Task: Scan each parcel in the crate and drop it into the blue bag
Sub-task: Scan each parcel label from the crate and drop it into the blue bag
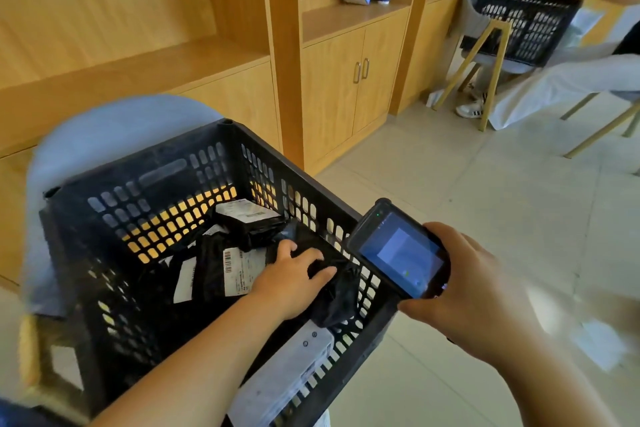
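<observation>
A black slatted crate (145, 170) rests on a grey chair in front of me. Inside lie several black plastic parcels with white labels, one with a barcode label (239, 270) in the middle and another (247, 218) toward the far wall. My left hand (294, 276) reaches into the crate and lies on a black parcel (332, 291) by the right wall, fingers curled over it. My right hand (474, 295) holds a dark handheld scanner (398, 250) with a lit screen just outside the crate's right rim. No blue bag shows in the head view.
Wooden cabinets (349, 80) and shelves line the back wall, with a cartoon bag and a cup on a shelf. At the far right, another person sits by a second black crate (530, 24) on a chair. Tiled floor (485, 191) spreads to the right.
</observation>
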A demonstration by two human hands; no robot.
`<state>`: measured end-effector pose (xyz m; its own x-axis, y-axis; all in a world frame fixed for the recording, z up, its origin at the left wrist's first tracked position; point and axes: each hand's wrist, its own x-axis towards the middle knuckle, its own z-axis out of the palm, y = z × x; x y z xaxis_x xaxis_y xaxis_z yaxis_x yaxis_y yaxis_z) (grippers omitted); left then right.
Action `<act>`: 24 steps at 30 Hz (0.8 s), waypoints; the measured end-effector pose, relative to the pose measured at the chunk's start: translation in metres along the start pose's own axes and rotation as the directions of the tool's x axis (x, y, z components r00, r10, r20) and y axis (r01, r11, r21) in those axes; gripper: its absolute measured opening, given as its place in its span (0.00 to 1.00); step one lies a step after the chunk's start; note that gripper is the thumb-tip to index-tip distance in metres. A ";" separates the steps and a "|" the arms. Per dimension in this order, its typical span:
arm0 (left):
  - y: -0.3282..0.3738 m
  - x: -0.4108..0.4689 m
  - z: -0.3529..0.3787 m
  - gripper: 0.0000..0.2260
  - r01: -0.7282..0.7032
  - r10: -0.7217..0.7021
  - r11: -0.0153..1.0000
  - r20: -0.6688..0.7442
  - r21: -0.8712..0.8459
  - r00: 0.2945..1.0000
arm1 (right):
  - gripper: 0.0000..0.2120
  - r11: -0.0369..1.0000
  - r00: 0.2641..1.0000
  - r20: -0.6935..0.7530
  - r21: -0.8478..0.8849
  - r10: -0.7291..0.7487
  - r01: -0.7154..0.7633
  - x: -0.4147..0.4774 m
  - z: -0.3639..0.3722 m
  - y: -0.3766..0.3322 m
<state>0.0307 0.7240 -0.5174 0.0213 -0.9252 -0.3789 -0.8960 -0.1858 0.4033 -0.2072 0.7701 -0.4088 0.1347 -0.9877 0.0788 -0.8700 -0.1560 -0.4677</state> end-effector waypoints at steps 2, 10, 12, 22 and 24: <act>0.001 -0.002 0.000 0.18 0.041 -0.048 0.995 -0.075 -0.089 0.996 | 0.39 1.000 1.000 0.006 0.011 0.010 -0.010 0.000 0.002 0.002; 0.015 -0.004 0.000 0.41 0.321 -0.321 0.947 -0.131 -0.022 0.938 | 0.39 1.000 1.000 0.016 0.016 0.009 -0.009 -0.007 0.006 0.005; 0.019 -0.004 -0.007 0.44 0.409 -0.413 0.910 -0.061 -0.060 0.909 | 0.39 1.000 1.000 0.018 0.018 0.014 -0.015 -0.009 0.006 0.005; 0.023 -0.012 -0.009 0.32 0.271 -0.246 0.911 0.117 -0.311 0.962 | 0.38 0.999 1.000 0.005 0.038 0.013 -0.013 -0.014 0.003 0.007; 0.022 -0.014 -0.008 0.26 0.262 -0.235 0.929 0.130 -0.262 0.963 | 0.38 0.999 1.000 0.009 0.035 0.019 -0.019 -0.016 0.003 0.007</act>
<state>0.0140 0.7304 -0.4963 0.1734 -0.8045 -0.5681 -0.7107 -0.5016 0.4933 -0.2139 0.7849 -0.4160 0.1230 -0.9905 0.0617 -0.8550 -0.1373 -0.5001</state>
